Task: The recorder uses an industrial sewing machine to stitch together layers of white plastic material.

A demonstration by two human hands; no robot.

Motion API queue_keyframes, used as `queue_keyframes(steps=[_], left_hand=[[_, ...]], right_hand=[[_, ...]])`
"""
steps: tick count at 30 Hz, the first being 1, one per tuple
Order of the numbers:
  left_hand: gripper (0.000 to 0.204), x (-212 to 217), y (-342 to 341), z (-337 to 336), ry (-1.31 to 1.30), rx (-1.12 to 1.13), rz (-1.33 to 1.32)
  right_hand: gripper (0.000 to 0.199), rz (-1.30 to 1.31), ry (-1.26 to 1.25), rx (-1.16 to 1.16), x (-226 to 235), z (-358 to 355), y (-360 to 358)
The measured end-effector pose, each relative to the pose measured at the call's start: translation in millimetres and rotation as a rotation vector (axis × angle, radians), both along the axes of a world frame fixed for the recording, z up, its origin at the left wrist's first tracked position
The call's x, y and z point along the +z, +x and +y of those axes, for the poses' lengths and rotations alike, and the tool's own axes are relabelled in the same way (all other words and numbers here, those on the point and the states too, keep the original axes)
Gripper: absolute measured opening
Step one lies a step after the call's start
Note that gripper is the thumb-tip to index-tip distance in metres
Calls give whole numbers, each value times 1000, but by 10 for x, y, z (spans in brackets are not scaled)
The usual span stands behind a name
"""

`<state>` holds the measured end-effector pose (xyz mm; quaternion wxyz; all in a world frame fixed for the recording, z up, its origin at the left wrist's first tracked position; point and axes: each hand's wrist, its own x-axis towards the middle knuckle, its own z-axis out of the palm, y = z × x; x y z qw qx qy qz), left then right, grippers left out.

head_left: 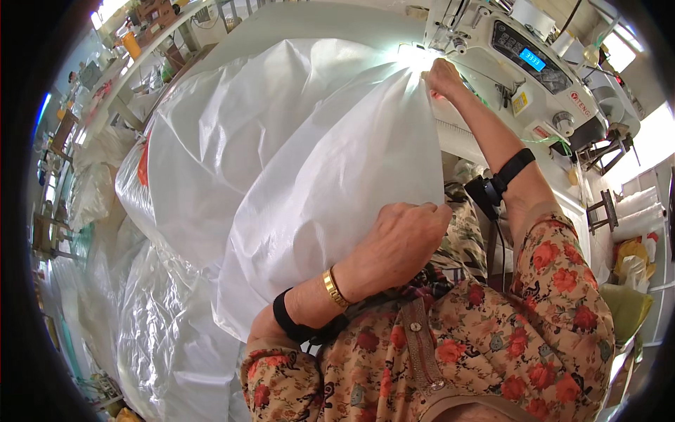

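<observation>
Both the left hand [401, 243] and right hand [443, 76] pinch shut on the big white woven plastic sack [295, 155] – light, floppy, probably slippery – best gripped along its edge.

White woven plastic sack [302, 162], creased, drapes across machine table.

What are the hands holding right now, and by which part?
Both grip the white woven sheet: left hand at its near edge, right hand at the edge by the sewing machine.

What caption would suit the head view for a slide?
Left hand grips the white woven sheet's edge while right hand holds it at the sewing machine.
</observation>
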<state>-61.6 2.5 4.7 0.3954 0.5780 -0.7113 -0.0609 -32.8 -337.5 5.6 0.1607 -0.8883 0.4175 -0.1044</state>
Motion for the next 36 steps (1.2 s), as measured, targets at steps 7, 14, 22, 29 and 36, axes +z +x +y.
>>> queue_keyframes(steps=[7,14,22,29,36], left_hand=[[7,-24,1,-27,3,-47,12],[6,-43,-51,-59,-12,-52,32],[7,-52,-65,-48,12,-48,56],[8,-57,-61,-71,-6,-79,55],[10,-93,-169,-122,49,-88,0]], right_hand=[[27,139,-237,-72,-68,-18,119],[32,226,-234,-202,-58,-58,65],[30,80,-246,-232,-178,-137,-13],[25,136,-334,-181,-139,-64,36],[19,328,-582,3,-144,83,49]])
